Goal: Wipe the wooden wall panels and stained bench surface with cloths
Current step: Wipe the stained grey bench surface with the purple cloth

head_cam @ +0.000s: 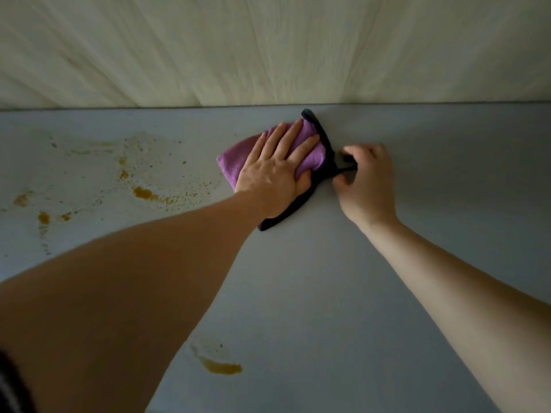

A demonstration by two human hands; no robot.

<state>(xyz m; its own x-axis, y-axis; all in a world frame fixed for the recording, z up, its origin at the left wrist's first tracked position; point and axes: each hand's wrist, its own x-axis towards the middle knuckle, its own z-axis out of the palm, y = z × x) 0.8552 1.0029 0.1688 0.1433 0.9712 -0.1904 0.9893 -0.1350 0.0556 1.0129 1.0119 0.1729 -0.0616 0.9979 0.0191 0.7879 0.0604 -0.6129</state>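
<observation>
A purple cloth (235,159) with a dark edge lies on the grey bench surface (328,293), close to the pale wooden wall panels (268,49). My left hand (277,168) presses flat on the cloth with straight, spread fingers. Just right of it, my right hand (366,180) pinches a thin dark loop at the cloth's edge with curled fingers. Orange-brown stains (143,192) spread over the bench to the left of the cloth, and another stain (220,366) sits near the front under my left forearm.
The wall panels meet the bench along a straight seam (149,108) across the view. Bare grey bench stretches to the right of my right arm. A dark sleeve edge (12,383) shows at the lower left corner.
</observation>
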